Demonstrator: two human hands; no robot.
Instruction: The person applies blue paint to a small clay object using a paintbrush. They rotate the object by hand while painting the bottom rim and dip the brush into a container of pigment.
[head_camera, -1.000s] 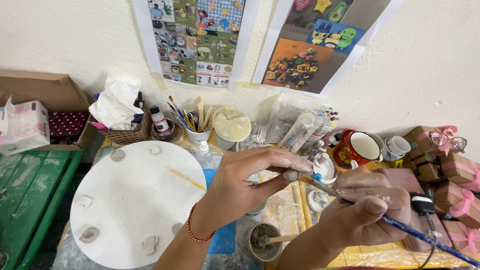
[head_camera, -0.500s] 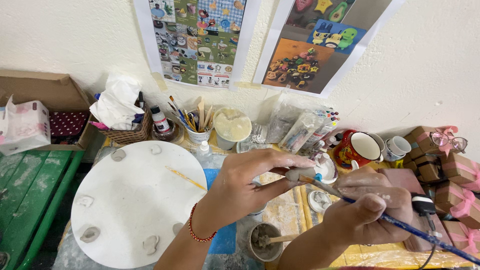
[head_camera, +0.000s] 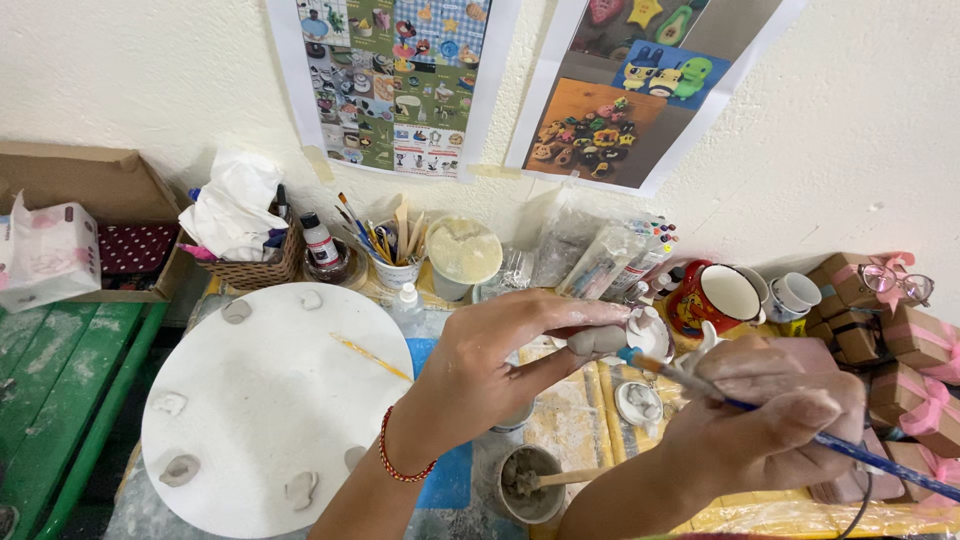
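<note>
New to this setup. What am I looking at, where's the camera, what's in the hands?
No machine here: a person works with two bare hands, filmed by one camera worn on the head, looking down. The left hand pinches a small clay piece. The right hand holds a blue brush, its tip at the piece. On the cluttered table: a round white board with clay lumps at its edge, a cup of slip, a jar of brushes, a red mug and brown gift boxes.
</note>
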